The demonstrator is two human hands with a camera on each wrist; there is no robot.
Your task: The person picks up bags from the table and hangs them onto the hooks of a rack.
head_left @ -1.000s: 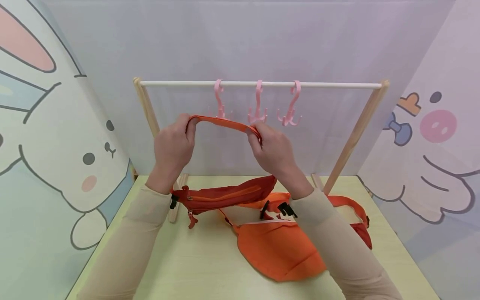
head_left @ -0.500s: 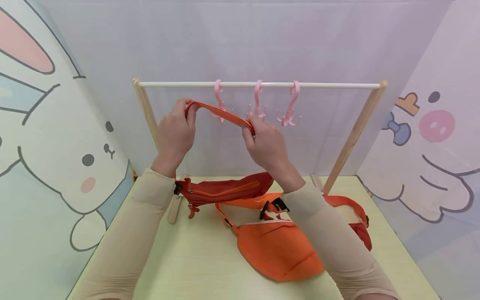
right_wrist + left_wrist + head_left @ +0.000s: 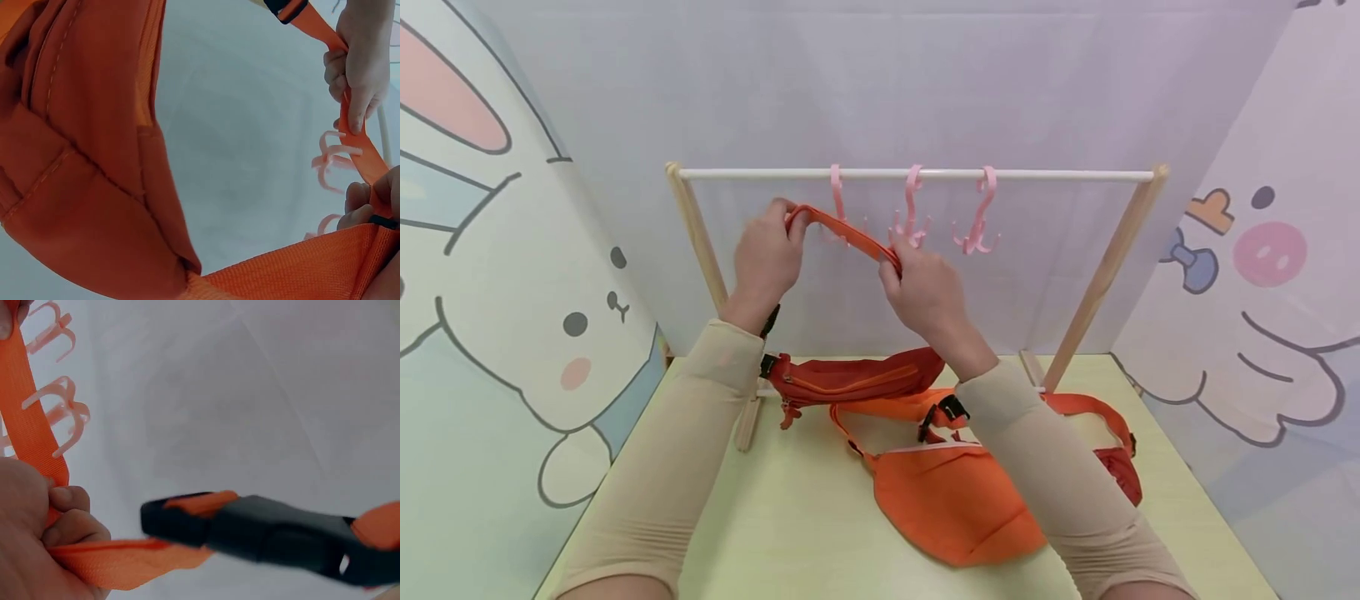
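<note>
My left hand [image 3: 769,260] grips an orange strap [image 3: 850,237] in front of the leftmost pink hook [image 3: 838,193] in the head view. Lower and to the right, my right hand [image 3: 925,287] pinches the same strap, so the stretch between them slopes down rightward. From the strap hangs a dark red waist bag [image 3: 857,377], its zipper edged in orange. A black buckle [image 3: 275,531] joins the strap below my left hand in the left wrist view. The right wrist view shows the bag's body [image 3: 94,187] close up.
Two more pink hooks [image 3: 912,208] hang from the white rail [image 3: 737,174] of a wooden-legged rack. On the table [image 3: 790,517] lie an orange bag [image 3: 955,508] and, partly behind my right sleeve, another red bag [image 3: 1123,475]. Cartoon-printed panels [image 3: 572,350] stand at both sides.
My left hand has risen and shifted slightly right, tilting the strap. My right hand has moved a little left. The hanging red bag has swung slightly with them.
</note>
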